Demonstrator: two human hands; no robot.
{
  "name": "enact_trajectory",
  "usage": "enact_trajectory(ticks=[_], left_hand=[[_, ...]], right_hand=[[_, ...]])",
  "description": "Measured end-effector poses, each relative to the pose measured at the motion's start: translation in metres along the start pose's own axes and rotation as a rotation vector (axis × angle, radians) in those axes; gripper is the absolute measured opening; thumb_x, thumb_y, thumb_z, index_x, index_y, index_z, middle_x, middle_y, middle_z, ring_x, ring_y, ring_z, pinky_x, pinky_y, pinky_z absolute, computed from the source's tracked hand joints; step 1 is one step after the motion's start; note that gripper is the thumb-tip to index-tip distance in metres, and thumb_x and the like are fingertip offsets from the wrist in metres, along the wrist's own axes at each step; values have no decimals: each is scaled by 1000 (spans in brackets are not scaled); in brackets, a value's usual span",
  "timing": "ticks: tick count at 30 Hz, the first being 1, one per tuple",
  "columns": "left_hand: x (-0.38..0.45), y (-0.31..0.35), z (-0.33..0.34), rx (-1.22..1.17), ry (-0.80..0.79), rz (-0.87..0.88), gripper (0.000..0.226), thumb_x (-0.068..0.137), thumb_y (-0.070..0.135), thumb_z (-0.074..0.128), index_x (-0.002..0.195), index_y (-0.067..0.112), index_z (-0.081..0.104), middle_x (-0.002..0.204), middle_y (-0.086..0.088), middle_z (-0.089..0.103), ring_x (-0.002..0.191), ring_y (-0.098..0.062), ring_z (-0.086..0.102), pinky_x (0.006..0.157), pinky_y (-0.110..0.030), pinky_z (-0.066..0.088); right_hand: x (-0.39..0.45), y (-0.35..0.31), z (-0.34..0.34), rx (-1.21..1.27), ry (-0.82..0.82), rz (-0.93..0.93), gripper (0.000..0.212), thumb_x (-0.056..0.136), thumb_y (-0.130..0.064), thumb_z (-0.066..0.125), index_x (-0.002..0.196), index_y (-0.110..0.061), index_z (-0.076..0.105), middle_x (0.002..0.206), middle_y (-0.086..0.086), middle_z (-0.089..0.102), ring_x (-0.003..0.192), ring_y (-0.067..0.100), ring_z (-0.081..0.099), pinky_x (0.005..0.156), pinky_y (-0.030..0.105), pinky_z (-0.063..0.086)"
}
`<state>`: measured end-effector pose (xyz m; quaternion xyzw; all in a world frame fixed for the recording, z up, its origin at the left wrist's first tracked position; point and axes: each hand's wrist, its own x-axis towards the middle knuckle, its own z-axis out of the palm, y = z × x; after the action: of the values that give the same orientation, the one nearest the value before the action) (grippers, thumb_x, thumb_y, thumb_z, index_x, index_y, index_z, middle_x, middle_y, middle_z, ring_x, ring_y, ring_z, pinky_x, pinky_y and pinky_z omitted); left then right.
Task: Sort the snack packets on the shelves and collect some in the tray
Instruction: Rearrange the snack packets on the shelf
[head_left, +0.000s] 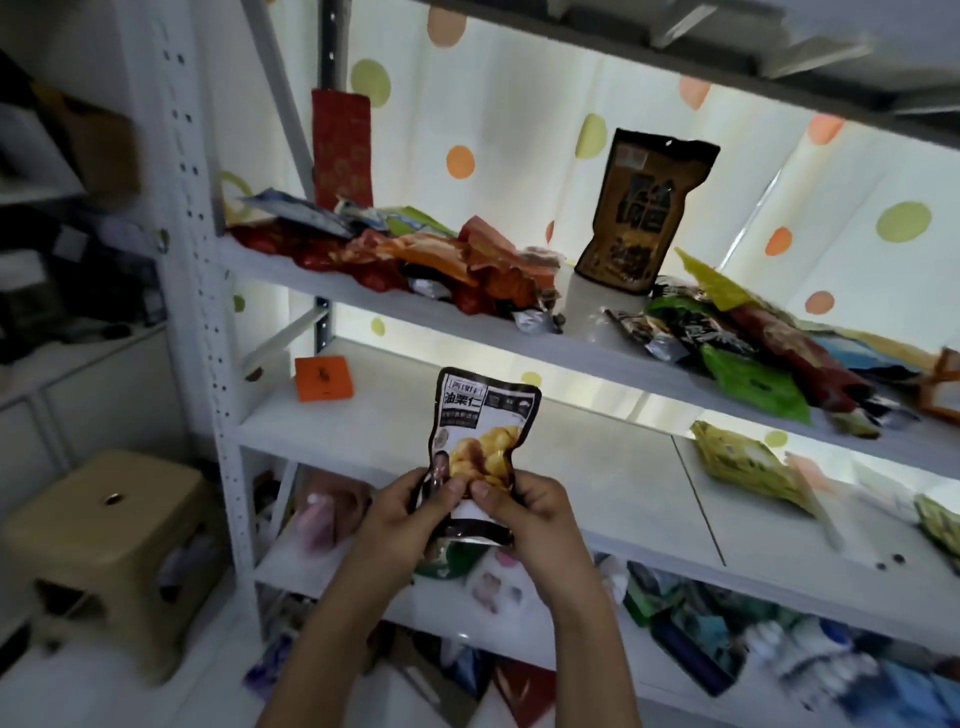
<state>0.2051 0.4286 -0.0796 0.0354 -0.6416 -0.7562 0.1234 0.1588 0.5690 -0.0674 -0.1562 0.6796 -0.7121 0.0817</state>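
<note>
A black and white chestnut packet (480, 431) with yellow nuts printed on it stands upright in front of the middle shelf (613, 467). My left hand (410, 514) grips its lower left edge and my right hand (524, 512) grips its lower right, thumbs on the front. On the upper shelf (582, 353) lies a heap of red and orange packets (431, 260) at the left, a dark brown pouch (639, 208) stands upright in the middle, and green and dark packets (753, 338) lie at the right. No tray is in view.
An orange card (323, 378) stands at the back left of the middle shelf, and a yellow-green packet (748, 465) lies at its right. Lower shelves hold mixed packets (727, 639). A beige plastic stool (104, 545) stands left of the white shelf post (208, 312).
</note>
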Motion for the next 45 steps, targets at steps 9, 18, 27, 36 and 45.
enact_trajectory(ticks=[9, 18, 27, 36, 45], left_hand=[[-8, 3, -34, -118, 128, 64, 7, 88, 7, 66, 90, 4, 72, 91, -16, 74, 90, -31, 70, 81, -41, 55], [-13, 11, -40, -59, 61, -40, 11, 91, 20, 63, 96, 20, 74, 95, 1, 76, 93, -14, 72, 75, -31, 54], [-5, -12, -36, 451, 310, 237, 23, 89, 26, 66, 108, 36, 58, 112, 15, 58, 100, -14, 61, 87, -40, 54], [-11, -17, -38, -24, 24, 22, 31, 89, 24, 64, 119, 26, 60, 118, 9, 68, 109, -5, 64, 89, -27, 55], [-11, -31, -58, -123, 196, -72, 26, 99, 9, 49, 118, 17, 64, 109, -6, 72, 106, -24, 67, 93, -46, 53]], right_hand=[[-7, -7, 33, -123, -111, -5, 13, 91, -13, 67, 95, -17, 79, 95, 5, 77, 92, 19, 73, 84, 36, 57], [-4, -10, 49, -24, 2, 101, 31, 90, -48, 60, 103, -26, 77, 103, 5, 76, 105, 27, 69, 102, 51, 48], [-1, -3, 56, -154, 41, 79, 33, 99, -43, 50, 91, -27, 78, 91, 4, 77, 94, 19, 71, 86, 34, 55], [-2, 17, 58, -162, 76, 129, 40, 101, -53, 34, 110, -43, 72, 118, -12, 68, 113, 4, 62, 104, 37, 47], [-3, 35, 60, 41, 175, 173, 48, 86, 0, 69, 128, -20, 56, 112, 4, 71, 100, 22, 70, 94, 46, 54]])
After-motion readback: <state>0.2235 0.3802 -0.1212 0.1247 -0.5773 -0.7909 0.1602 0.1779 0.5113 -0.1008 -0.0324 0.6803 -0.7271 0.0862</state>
